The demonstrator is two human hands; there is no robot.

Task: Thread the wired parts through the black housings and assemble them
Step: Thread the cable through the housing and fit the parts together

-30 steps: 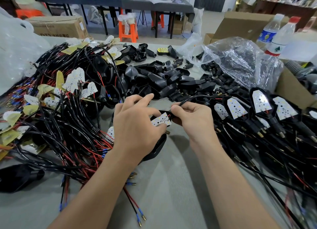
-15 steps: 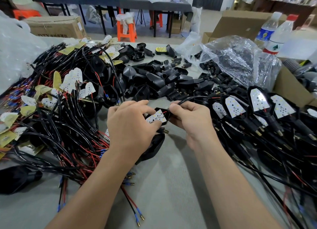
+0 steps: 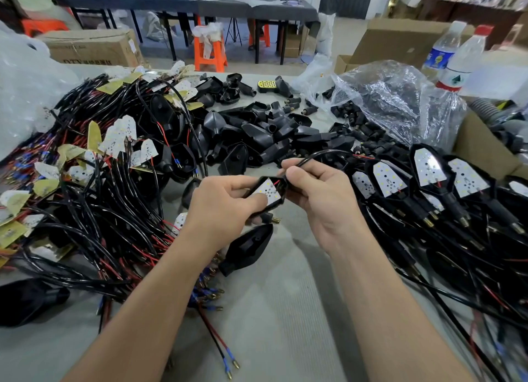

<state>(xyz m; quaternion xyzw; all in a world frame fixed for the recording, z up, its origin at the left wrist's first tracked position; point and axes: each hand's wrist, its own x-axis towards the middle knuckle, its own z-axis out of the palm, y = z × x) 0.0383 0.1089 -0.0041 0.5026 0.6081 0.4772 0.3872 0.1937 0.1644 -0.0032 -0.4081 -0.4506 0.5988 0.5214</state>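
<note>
Gripped a black housing point(image 3: 275, 205) in the left grip point(image 3: 225, 207), fingers curled round its near side and thumb against the white LED board point(image 3: 267, 192) seated face-up inside. Pinched the black cable point(image 3: 323, 153) between thumb and forefinger of the right grip point(image 3: 320, 201), right at the housing's far end, beside a thin red wire point(image 3: 276, 183) running down to the board. Held the piece just above the grey counter point(image 3: 285, 310), near mid-frame, with a brass-tipped stud point(image 3: 271, 218) poking out below the left fingers. Showed, directly beneath, an empty housing point(image 3: 248, 247) lying on the counter. Showed also wired boards point(image 3: 114, 187) heaped in a black-and-red tangle to the left, bare housings point(image 3: 257, 135) piled beyond the hands, and assembled units point(image 3: 428, 170) ranged to the right, boards up. Took in, at the far right, a crumpled clear bag point(image 3: 394, 101) of small black parts and two water bottles point(image 3: 463, 58) standing just behind it.
</note>
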